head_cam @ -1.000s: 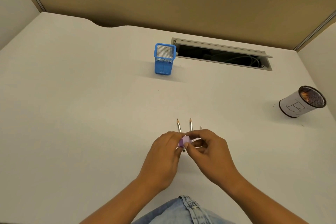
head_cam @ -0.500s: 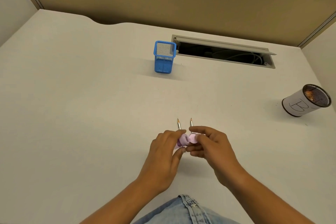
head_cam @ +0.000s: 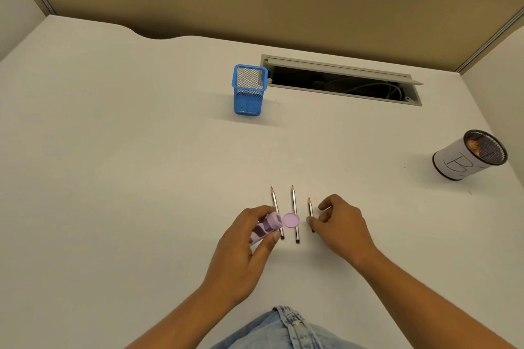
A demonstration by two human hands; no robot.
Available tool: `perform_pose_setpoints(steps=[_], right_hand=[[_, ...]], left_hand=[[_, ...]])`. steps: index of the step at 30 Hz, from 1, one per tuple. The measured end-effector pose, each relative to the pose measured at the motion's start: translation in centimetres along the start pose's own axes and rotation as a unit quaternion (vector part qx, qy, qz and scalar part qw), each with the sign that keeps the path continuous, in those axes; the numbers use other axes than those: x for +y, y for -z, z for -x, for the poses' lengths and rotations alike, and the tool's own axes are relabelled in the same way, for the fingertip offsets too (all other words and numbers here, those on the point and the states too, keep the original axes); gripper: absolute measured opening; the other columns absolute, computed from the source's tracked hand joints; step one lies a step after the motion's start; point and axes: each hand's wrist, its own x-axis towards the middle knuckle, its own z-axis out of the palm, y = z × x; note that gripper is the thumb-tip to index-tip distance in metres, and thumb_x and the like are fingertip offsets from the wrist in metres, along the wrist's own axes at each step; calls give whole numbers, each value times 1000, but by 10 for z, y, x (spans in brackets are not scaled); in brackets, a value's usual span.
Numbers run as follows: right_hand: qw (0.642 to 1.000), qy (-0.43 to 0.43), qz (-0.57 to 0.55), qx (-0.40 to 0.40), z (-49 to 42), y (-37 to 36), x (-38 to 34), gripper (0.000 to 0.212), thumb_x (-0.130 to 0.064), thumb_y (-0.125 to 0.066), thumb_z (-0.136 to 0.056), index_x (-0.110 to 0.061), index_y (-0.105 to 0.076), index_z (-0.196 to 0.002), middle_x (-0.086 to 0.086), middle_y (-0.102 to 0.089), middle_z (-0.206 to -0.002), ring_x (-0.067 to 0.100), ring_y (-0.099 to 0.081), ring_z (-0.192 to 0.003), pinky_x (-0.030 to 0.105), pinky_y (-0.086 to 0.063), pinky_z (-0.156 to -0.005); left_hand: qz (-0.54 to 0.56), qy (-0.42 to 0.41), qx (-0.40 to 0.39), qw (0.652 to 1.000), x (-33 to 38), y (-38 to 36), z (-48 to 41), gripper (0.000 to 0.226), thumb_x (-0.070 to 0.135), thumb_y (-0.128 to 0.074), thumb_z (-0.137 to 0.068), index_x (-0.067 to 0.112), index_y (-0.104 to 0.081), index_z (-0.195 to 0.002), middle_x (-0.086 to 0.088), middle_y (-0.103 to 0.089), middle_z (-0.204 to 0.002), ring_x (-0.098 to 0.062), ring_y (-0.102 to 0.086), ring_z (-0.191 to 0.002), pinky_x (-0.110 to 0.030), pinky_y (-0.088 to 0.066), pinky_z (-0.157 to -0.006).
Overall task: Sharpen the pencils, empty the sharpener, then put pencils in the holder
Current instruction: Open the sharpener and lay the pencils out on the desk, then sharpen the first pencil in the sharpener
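Observation:
My left hand (head_cam: 243, 244) grips a purple sharpener (head_cam: 266, 228), tilted with its mouth to the right. Its round lid (head_cam: 291, 220) hangs open beside the mouth. Three sharpened pencils lie side by side on the white desk (head_cam: 113, 178), tips pointing away: a left pencil (head_cam: 274, 201), a middle pencil (head_cam: 294, 207) and a shorter right pencil (head_cam: 310, 208). My right hand (head_cam: 340, 224) rests just right of the short pencil, fingers loosely curled with nothing in them. A blue mesh holder (head_cam: 249, 91) stands empty further back.
A round mesh cup (head_cam: 467, 156) wrapped in white paper marked "B" stands at the right, with brown shavings inside. Behind the blue holder is an open cable slot (head_cam: 340, 82) in the desk. A beige partition closes off the back edge.
My hands have parted. The right hand let go of the sharpener and moved right to the desk. The sharpener's lid now hangs open, and the third pencil shows.

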Motion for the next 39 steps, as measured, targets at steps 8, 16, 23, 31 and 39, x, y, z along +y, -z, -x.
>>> perform_pose_setpoints(steps=[8, 16, 23, 31, 39], right_hand=[[999, 10, -12, 41, 0, 4, 3, 13, -19, -67, -74, -21, -66, -87, -9, -68, -73, 9, -63, -66, 22, -41, -54], [971, 111, -212, 1, 52, 54, -30, 17, -11, -68, -86, -26, -75, -81, 1, -68, -68, 10, -51, -56, 22, -44, -52], [953, 260, -154, 12, 81, 60, -49, 18, -10, -67, -89, -25, -76, -92, -12, -62, -76, 11, -54, -66, 9, -37, -57], [939, 328, -100, 7, 85, 55, -55, 15, -22, -66, -88, -30, -76, -96, -11, -63, -82, 8, -57, -71, 9, -38, -59], [902, 432, 15, 11, 85, 65, -55, 21, -33, -59, -90, -24, -75, -101, -20, -55, -77, -6, -50, -73, 4, -34, -64]], left_hand=[[18, 15, 7, 1000, 4, 10, 1, 32, 26, -63, -93, 45, -56, -117, 22, -60, -109, -7, -60, -103, -10, -48, -76], [29, -4, 15, 999, 16, 23, 3, 28, 18, -70, -88, 32, -66, -113, 17, -65, -104, -7, -62, -98, -6, -45, -75], [33, -33, 28, 999, 29, 32, 5, 32, 15, -73, -85, 33, -67, -111, 16, -66, -104, -9, -62, -97, -6, -43, -77], [-12, -43, -2, 999, 37, 37, 7, 31, 31, -70, -86, 46, -62, -112, 22, -63, -104, -5, -61, -95, -8, -47, -75], [43, -14, -95, 994, 54, 58, 1, 26, 43, -74, -80, 33, -71, -104, 12, -70, -86, -6, -59, -65, -13, -45, -57]])
